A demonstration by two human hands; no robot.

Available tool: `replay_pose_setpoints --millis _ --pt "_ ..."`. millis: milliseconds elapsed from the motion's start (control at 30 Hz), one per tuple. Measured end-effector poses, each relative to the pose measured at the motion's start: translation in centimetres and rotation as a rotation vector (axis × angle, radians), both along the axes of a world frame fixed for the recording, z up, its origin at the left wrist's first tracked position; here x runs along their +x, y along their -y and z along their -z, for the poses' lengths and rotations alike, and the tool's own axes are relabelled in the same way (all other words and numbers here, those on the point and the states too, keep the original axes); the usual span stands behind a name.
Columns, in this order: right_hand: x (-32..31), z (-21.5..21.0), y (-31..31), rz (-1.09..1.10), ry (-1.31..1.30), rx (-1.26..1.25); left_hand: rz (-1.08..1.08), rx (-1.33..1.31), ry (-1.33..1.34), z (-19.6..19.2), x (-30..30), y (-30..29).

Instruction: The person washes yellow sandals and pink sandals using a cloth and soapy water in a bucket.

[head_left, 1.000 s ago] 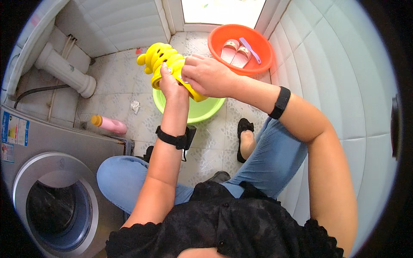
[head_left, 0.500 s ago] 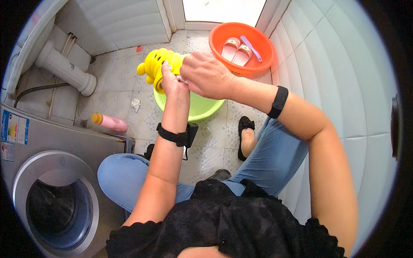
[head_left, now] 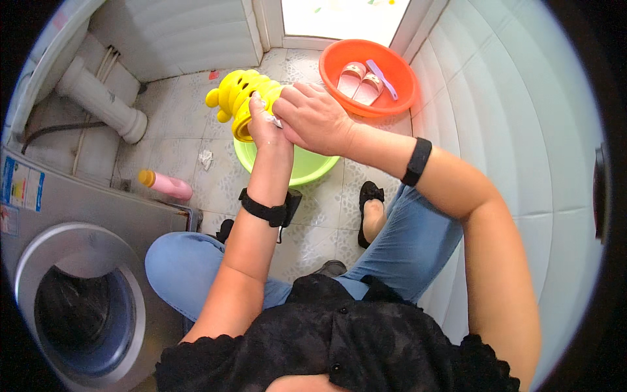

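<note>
A yellow, ribbed rubber slipper (head_left: 234, 95), with dark holes and rounded knobs at its far end, is held up over the floor. My left hand (head_left: 264, 124) is closed round its near part, thumb on top. Pressed against its right side, my right hand (head_left: 317, 116) is closed with curled fingers. A white scrap (head_left: 277, 122) shows between the hands; whether it is tissue or foam I cannot tell. Below the hands stands a light green basin (head_left: 312, 171), partly hidden by them.
An orange basin (head_left: 408, 98) holds pink slippers (head_left: 359, 83) and a lilac long-handled item (head_left: 382, 78). A pink bottle (head_left: 166, 185) lies beside crumpled white paper (head_left: 206, 159). A washing machine (head_left: 137, 215) stands left, a white pedestal (head_left: 101, 98) beyond, a tiled wall (head_left: 503, 130) right.
My right hand has shifted slightly downward against the slipper, and its knuckles have turned. The slipper stays in my left hand, tilted a little differently.
</note>
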State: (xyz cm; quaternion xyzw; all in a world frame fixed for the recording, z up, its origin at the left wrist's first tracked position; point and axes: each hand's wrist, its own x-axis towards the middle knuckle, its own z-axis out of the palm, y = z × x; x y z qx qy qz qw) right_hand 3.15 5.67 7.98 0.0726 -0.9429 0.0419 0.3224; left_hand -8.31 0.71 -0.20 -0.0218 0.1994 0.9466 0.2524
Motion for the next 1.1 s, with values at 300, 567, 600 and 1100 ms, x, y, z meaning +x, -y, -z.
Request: replay_pose_setpoints --millis 300,567,600,1100 --pt "-0.3 0.9 -5.2 0.227 -0.086 -0.537 0.125 -0.186 0.160 -1.2 -0.5 1.3" --pt "-1.0 -0.9 -0.4 -0.024 -0.096 -0.139 0.484 0.369 -0.189 6.2 -8.0 2.0" --pt "-1.5 0.5 -2.2 0.041 -0.089 -0.228 0.686 0.625 -0.336 6.7 -7.8 1.6" --pt "-2.0 -1.1 -0.4 -0.082 -0.159 -0.011 0.580 0.268 0.053 5.5 -5.0 2.4"
